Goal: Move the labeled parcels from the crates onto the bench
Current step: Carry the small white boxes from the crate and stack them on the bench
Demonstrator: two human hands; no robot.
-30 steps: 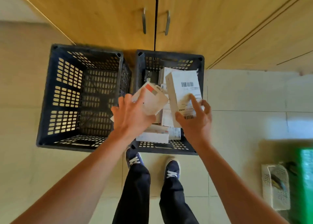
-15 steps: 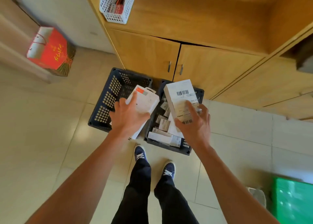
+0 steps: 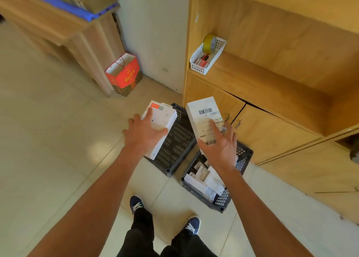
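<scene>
Arms reach forward, left hand (image 3: pixel 144 132) and right hand (image 3: pixel 221 147) each gripping a parcel.

Bare floor tiles (image 3: pixel 58 140) lie open from 7 to 10 o'clock of the hands. At 12 to 3 o'clock the wooden cabinet (image 3: pixel 272 124) blocks passage, though its open shelf (image 3: pixel 262 85) has free surface beside a white basket (image 3: pixel 206 58). Two black crates (image 3: pixel 174 140) sit below the hands, a red gift bag (image 3: pixel 124 76) at 11 o'clock.
</scene>
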